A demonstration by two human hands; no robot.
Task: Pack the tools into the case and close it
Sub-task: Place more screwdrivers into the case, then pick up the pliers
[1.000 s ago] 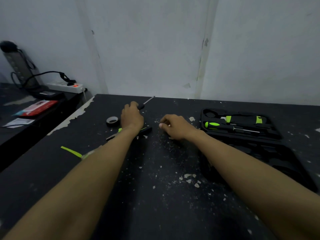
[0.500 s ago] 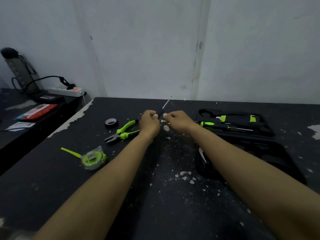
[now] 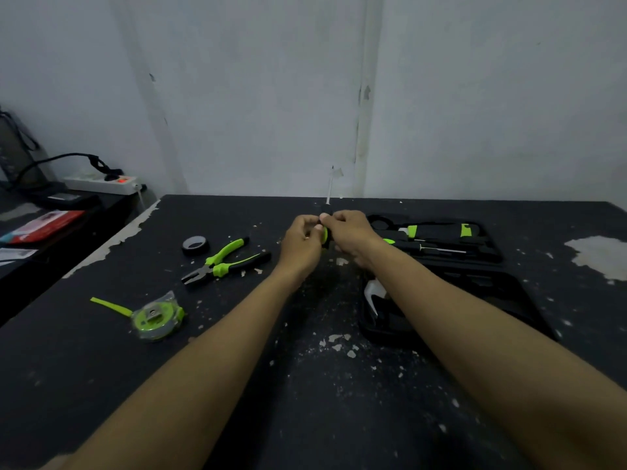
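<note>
Gripping the screwdriver, left hand and right hand, fingers curled round its handle; case open beside them

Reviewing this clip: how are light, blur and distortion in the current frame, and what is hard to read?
Head view: dim, flat light; wide-angle stretch swells the forearms near the lower edge; the black case merges with the dark table; the screwdriver held by left hand and right hand shows mostly its thin shaft; green pliers and tape measure read clearly.

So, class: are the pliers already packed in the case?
No, the pliers lie on the table, well left of the open case.
</note>
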